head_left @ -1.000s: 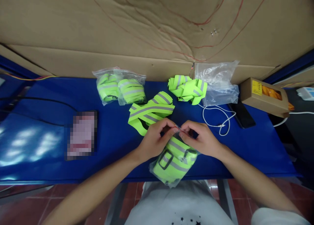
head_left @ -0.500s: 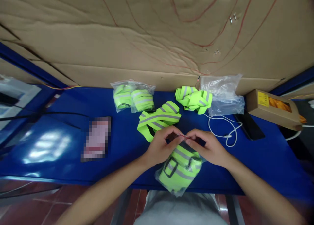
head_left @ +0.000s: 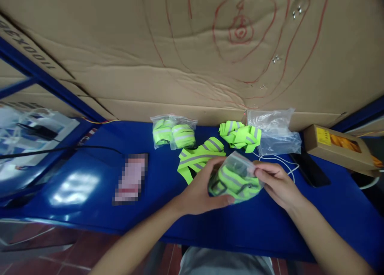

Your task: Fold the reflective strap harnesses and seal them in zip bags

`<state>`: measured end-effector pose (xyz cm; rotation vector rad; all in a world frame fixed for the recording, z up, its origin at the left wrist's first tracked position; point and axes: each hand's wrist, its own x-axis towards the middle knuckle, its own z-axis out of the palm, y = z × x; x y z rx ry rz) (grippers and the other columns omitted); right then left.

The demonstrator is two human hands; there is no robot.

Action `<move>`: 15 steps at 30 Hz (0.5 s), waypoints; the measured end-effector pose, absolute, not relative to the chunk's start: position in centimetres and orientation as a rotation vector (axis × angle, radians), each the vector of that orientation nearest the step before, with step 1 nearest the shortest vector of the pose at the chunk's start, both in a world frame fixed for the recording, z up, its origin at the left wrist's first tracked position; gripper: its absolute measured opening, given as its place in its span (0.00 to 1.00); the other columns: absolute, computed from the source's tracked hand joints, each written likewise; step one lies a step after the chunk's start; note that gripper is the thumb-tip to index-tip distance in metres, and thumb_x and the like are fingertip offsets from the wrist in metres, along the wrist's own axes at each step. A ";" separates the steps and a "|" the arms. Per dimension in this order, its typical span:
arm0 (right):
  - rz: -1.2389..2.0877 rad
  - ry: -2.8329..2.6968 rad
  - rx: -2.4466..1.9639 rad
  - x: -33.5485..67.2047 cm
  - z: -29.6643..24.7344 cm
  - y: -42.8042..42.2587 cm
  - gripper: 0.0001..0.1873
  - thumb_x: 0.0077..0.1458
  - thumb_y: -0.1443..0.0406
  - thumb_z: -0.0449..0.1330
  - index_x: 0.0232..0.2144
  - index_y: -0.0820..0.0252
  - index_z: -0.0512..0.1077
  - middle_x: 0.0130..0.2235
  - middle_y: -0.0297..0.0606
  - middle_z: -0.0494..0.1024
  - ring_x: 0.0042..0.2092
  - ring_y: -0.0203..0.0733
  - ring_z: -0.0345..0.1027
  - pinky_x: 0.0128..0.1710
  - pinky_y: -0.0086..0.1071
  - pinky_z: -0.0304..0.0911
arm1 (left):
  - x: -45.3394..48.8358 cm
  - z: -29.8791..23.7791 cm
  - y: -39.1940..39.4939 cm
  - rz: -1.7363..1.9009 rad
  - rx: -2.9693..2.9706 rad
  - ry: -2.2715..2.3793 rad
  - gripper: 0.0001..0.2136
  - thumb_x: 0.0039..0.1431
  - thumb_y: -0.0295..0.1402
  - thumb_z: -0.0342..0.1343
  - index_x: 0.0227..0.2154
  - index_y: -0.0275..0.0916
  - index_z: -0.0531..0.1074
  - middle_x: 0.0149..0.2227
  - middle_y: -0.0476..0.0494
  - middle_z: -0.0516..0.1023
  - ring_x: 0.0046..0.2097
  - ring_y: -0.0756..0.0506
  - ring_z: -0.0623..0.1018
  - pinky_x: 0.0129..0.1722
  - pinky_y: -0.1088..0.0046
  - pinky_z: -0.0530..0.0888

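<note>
A clear zip bag (head_left: pixel 238 179) with a folded yellow-green reflective strap and a dark buckle inside is held above the blue table. My left hand (head_left: pixel 199 193) is wrapped around the bag's left side, thumb across its lower front. With thumb and fingertips, my right hand (head_left: pixel 277 181) pinches the bag's upper right edge. Just behind my left hand lies a loose reflective strap (head_left: pixel 201 157). Farther back is another bundle of reflective straps (head_left: pixel 241 135). Two bagged straps, one in a left bag (head_left: pixel 163 131) and one in a right bag (head_left: pixel 183 136), stand near the cardboard wall.
Clear plastic bags (head_left: pixel 273 133) lie at the back right, near a white cable (head_left: pixel 288 163) and a black phone (head_left: pixel 313 171). A cardboard box (head_left: pixel 339 151) sits at the right. Left of my hands rests a phone with a blurred screen (head_left: pixel 130 179). Cardboard (head_left: pixel 126 75) lines the back.
The bag hung from both hands' fingertips at its top edge. Now it is raised and tilted, my left hand around its body and my right hand at its right edge. The camera view has tipped upward.
</note>
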<state>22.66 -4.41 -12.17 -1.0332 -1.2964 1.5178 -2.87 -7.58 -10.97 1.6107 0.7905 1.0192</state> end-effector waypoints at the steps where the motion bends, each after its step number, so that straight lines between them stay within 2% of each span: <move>1: 1.507 -1.215 -1.066 22.7 -12.2 -4.3 0.16 0.48 0.49 0.75 0.34 0.51 0.85 0.35 0.39 0.83 0.37 0.45 0.75 0.36 0.35 0.70 | -2.8 -10.9 -7.6 1.005 1.665 0.832 0.36 0.57 0.38 0.70 0.65 0.44 0.59 0.63 0.35 0.69 0.64 0.37 0.72 0.62 0.62 0.70; 3: 1.507 -1.104 -1.092 22.8 -12.0 -4.0 0.19 0.50 0.48 0.74 0.41 0.49 0.84 0.40 0.40 0.84 0.42 0.47 0.76 0.39 0.37 0.72 | -2.9 -10.7 -7.3 1.055 1.723 0.914 0.34 0.59 0.36 0.69 0.64 0.44 0.60 0.63 0.35 0.70 0.63 0.38 0.72 0.62 0.62 0.70; 6: 1.502 -1.002 -1.021 22.7 -11.5 -3.3 0.20 0.56 0.49 0.70 0.48 0.47 0.81 0.51 0.40 0.81 0.51 0.48 0.75 0.44 0.37 0.73 | -4.3 -10.3 -5.1 1.228 1.706 1.042 0.31 0.62 0.38 0.66 0.63 0.44 0.58 0.58 0.36 0.74 0.57 0.41 0.77 0.55 0.65 0.74; 8: 1.485 -0.956 -1.008 22.6 -11.4 -3.0 0.18 0.56 0.51 0.70 0.46 0.50 0.81 0.49 0.41 0.81 0.50 0.47 0.74 0.43 0.35 0.73 | -6.1 -10.0 -2.5 1.348 1.669 1.253 0.32 0.63 0.40 0.64 0.64 0.43 0.55 0.50 0.39 0.77 0.47 0.44 0.79 0.47 0.68 0.76; 10: 1.486 -0.957 -1.027 22.4 -11.6 -2.9 0.16 0.55 0.52 0.72 0.42 0.53 0.82 0.43 0.40 0.81 0.45 0.43 0.73 0.38 0.31 0.70 | -8.0 -9.9 0.4 1.369 1.698 1.476 0.33 0.63 0.43 0.62 0.64 0.42 0.52 0.44 0.42 0.78 0.41 0.46 0.80 0.41 0.70 0.77; 12: 1.508 -0.986 -1.027 22.1 -12.0 -3.1 0.17 0.54 0.51 0.72 0.40 0.55 0.81 0.37 0.39 0.79 0.39 0.40 0.71 0.34 0.30 0.67 | -9.6 -10.1 2.7 1.397 1.728 1.576 0.36 0.63 0.42 0.62 0.65 0.40 0.49 0.47 0.39 0.78 0.42 0.44 0.81 0.43 0.66 0.78; 15: 1.541 -1.059 -1.031 21.5 -12.6 -3.5 0.20 0.54 0.49 0.71 0.40 0.57 0.81 0.34 0.38 0.77 0.34 0.39 0.68 0.31 0.31 0.63 | -10.4 -10.7 4.4 1.422 1.853 1.678 0.36 0.62 0.39 0.63 0.66 0.38 0.50 0.56 0.30 0.73 0.54 0.38 0.79 0.54 0.55 0.76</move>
